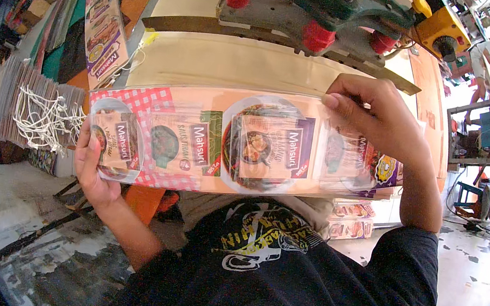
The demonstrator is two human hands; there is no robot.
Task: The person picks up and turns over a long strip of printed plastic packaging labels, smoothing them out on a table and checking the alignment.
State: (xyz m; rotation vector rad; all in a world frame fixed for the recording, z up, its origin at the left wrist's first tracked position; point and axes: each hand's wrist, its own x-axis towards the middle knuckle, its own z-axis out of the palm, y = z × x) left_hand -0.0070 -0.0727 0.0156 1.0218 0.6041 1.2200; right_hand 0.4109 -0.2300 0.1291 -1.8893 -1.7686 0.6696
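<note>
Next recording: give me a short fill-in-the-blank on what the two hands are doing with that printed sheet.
1. The long printed sheet is held by ____ hands.
2. The left hand grips the sheet at its ____ end.
3. The right hand pinches the sheet's ____ edge.
4. Beyond the sheet stands a machine with ____ rollers.

Missing words: two; left; upper; red

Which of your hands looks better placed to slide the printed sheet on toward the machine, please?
Probably the right hand: its fingers lie over the top edge of the printed sheet, next to the machine. The left hand only grips the sheet's far end, by the stacked bags.
</note>
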